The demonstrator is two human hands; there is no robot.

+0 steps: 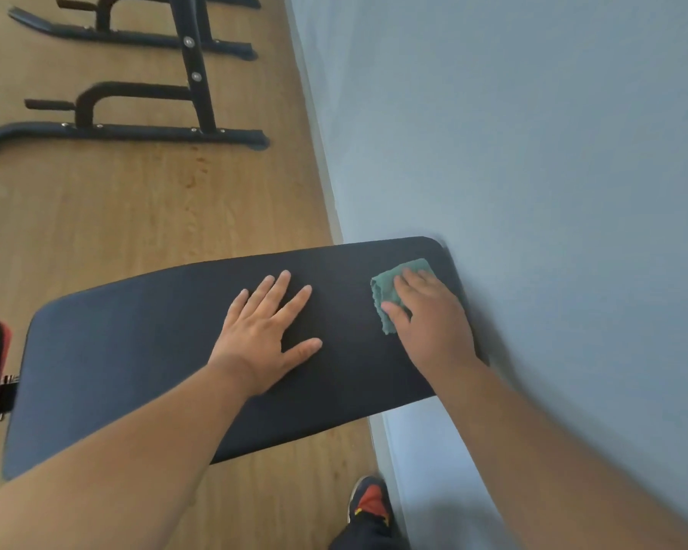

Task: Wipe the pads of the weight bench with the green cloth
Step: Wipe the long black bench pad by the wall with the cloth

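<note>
The green cloth (398,289) looks soft and light — right hand (429,315) presses it flat-fingered on the pad (136,351), left hand (265,331) spread flat, bracing.

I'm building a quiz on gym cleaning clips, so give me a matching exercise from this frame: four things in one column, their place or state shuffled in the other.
Things:
1. left hand
2. right hand
3. green cloth
4. shoe

Places or states:
A. on the wooden floor beside the wall
B. lies flat, fingers spread, on the middle of the black pad
C. presses the cloth at the pad's end near the wall
D. bunched under a hand on the pad

Pairs: 1-B, 2-C, 3-D, 4-A
</note>
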